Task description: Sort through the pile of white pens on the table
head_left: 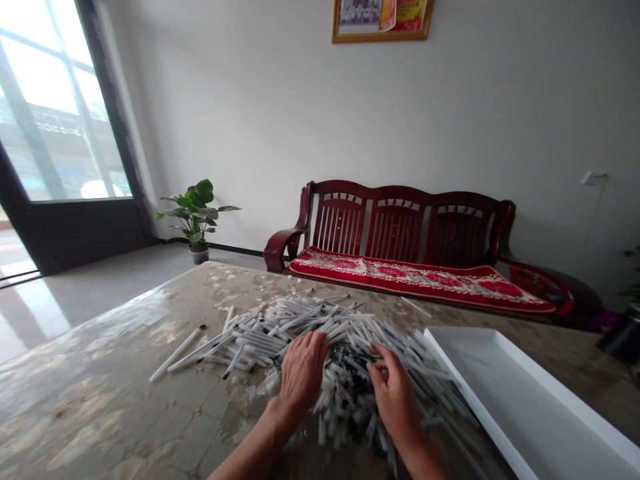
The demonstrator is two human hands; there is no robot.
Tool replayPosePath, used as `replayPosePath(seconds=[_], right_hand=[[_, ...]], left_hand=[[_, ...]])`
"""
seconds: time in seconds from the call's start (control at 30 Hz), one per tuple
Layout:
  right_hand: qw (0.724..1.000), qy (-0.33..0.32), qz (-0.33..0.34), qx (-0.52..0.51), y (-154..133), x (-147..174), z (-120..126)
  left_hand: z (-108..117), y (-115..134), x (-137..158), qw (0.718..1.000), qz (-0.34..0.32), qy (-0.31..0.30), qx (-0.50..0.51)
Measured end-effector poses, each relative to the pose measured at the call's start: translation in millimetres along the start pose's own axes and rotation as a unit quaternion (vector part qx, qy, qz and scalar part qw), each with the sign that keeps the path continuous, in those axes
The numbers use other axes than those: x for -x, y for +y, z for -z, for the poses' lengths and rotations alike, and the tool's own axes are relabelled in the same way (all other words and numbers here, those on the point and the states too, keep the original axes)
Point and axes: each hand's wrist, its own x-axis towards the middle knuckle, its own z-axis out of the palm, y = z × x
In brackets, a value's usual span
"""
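Observation:
A heap of thin white pen-like sticks [257,339], many with black ends, is spread over the table. In front of it lies a denser bunch of short whitish and black pieces [350,380], blurred by motion. My left hand [303,365] rests on the left side of this bunch, palm inward, with its fingers bent over the sticks. On the other side my right hand [394,390] touches the pieces, thumb and fingers apart and curved toward the left hand. Neither hand shows a clear grip, and the left fingertips are partly hidden.
A shallow white tray [545,413] stands on the right of the patterned table [115,400]. One loose stick [416,307] lies near the far edge. Beyond are a dark red wooden bench [400,227], a potted plant [197,217] and a glass door [60,100].

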Motion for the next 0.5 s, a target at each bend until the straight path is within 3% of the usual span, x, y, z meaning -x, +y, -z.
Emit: replayPosePath(seconds=[0.2, 0.33, 0.5], right_hand=[[0.999, 0.006, 0.028, 0.037, 1.0, 1.5, 1.0], [0.998, 0.01, 0.043, 0.041, 2.3, 1.3, 1.7], [0.998, 0.015, 0.05, 0.043, 5.4, 0.2, 2.6]], left_hand=[[-0.5, -27.5, -14.5, 0.994, 0.099, 0.031, -0.037], [11.1, -35.0, -19.1, 0.986, 0.143, 0.05, -0.071], [39.3, -56.2, -16.8, 0.974, 0.2, -0.033, -0.103]])
